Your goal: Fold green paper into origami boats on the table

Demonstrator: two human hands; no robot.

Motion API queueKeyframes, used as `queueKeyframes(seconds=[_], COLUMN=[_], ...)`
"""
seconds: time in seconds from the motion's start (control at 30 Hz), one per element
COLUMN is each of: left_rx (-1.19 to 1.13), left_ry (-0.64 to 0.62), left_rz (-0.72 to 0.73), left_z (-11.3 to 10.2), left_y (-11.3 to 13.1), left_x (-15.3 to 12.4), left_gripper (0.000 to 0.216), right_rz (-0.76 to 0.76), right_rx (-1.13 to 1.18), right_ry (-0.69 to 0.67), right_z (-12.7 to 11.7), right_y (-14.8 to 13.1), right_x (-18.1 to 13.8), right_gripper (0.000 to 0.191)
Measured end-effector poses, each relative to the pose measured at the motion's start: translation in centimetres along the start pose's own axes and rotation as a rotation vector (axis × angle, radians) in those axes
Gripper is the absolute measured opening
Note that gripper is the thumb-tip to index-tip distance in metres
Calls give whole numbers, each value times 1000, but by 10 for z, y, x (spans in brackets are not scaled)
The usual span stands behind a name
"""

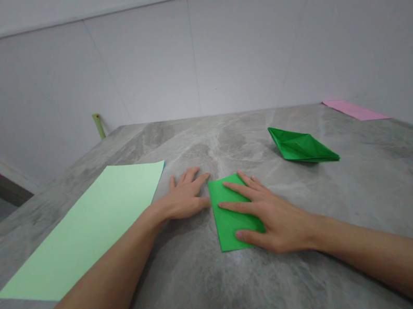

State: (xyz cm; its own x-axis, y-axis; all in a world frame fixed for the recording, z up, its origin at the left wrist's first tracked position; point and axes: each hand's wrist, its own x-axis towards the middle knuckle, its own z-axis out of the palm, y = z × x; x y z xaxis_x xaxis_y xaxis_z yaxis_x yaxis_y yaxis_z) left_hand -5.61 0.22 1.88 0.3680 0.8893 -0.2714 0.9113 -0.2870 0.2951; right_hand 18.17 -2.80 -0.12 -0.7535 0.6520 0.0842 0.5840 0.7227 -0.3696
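Note:
A bright green piece of paper (228, 224), rectangular and apparently folded, lies flat on the table in front of me. My right hand (265, 208) rests on its right part with the fingers spread, covering that side. Just left of the paper, my left hand (185, 195) lies low over the table, fingers apart and holding nothing. Its thumb and fingertips are close to the paper's left edge; whether they touch it I cannot tell. Farther back on the right sits a folded green paper boat (302, 146), apart from both hands.
Pale green sheets of paper (95, 223) lie on the left, partly behind my left forearm. A pink paper (355, 109) is at the far right edge of the grey marbled table (213, 290). A white wall (244, 48) stands behind, with a yellow-green strip (98, 126) at the back left.

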Motion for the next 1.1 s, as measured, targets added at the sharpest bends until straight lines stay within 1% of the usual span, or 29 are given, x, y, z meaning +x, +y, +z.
queueKeyframes(seconds=[0.07, 0.2, 0.53, 0.83, 0.97, 1.1], left_rx=[18, 31, 37, 15, -8, -11], left_ry=[9, 7, 28, 23, 15, 17], left_rz=[2, -3, 0, 5, -5, 0], left_z=[0, 1, 3, 2, 2, 3], left_y=[0, 1, -1, 1, 1, -1], left_x=[0, -1, 2, -1, 0, 1], left_gripper=[81, 83, 80, 76, 80, 76], right_rz=[-3, -10, 23, 8, 4, 6], right_rx=[5, 9, 7, 6, 4, -2], right_ry=[3, 13, -11, -11, -5, -11], right_z=[0, 1, 0, -1, -1, 0], right_y=[0, 1, -1, -2, -2, 0], right_x=[0, 0, 1, 0, 0, -1], right_gripper=[62, 61, 61, 56, 56, 56])
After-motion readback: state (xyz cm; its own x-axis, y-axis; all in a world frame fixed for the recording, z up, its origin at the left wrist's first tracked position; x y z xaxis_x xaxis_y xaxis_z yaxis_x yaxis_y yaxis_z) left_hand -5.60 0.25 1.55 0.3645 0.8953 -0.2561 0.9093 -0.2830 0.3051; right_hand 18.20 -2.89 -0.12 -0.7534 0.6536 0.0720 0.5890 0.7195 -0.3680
